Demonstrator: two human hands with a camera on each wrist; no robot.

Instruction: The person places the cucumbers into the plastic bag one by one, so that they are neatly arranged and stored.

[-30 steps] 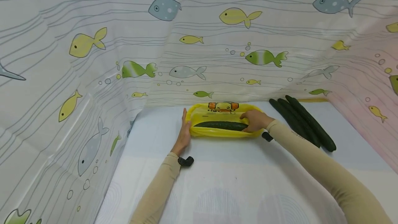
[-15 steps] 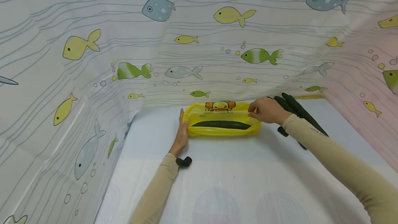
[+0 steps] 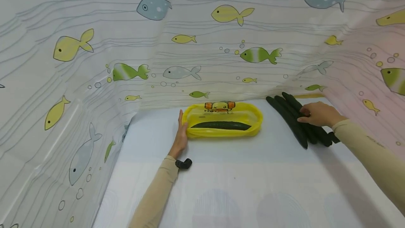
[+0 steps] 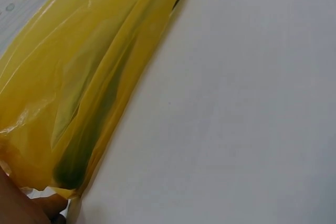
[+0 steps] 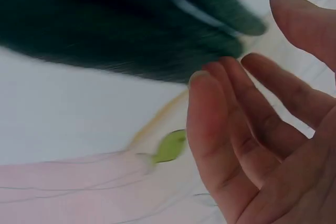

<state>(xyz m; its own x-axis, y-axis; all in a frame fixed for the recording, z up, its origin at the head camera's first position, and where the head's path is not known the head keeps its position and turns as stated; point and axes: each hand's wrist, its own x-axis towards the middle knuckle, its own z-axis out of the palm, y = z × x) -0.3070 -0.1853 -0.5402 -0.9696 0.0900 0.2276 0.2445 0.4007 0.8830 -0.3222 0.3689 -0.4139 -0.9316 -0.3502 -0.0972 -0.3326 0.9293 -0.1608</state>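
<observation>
At the left end of a yellow plastic bag [image 3: 218, 133] my left hand [image 3: 179, 139] holds its edge, one finger pointing up along the outside. The bag lies on its side, mouth towards me, with a duck print on top. A long dark green cucumber [image 3: 221, 125] lies inside; its end shows through the film in the left wrist view. To the right, my right hand [image 3: 321, 114] hovers over three more cucumbers [image 3: 289, 120] lying side by side. Its thumb and fingers [image 5: 207, 114] are spread apart, fingertips close to the cucumbers' ends in the right wrist view.
The white table [image 3: 234, 168] carries the bag and the cucumbers. A fish-patterned sheet [image 3: 205, 55] rises behind the table and on both sides. A yellowish strip [image 3: 311, 95] runs along the back edge at the right.
My right hand has left the bag and the cucumber in it, moving right to the three cucumbers. The left hand stays at the bag's left end. The head view has shifted slightly.
</observation>
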